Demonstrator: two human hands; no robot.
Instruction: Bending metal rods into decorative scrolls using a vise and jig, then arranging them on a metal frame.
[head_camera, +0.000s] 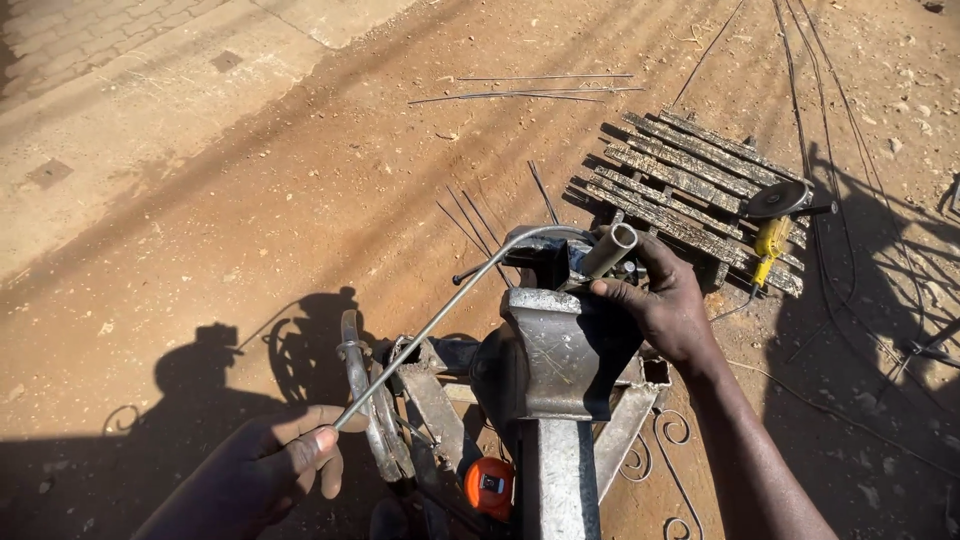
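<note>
While the left hand (290, 450) grips the near end of a thin metal rod (430, 325), the right hand (660, 300) clasps a short pipe (612, 250) w/ the rod curved around it, atop the vise (550, 350).

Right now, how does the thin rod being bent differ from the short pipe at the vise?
The thin rod is long, slender and solid-looking, curved into an arc at its far end; the short pipe is stubby, thick and hollow, and straight. The rod runs from the left hand up to the vise; the pipe sits under the right hand, tilted upward. Both are bare grey metal.
</note>
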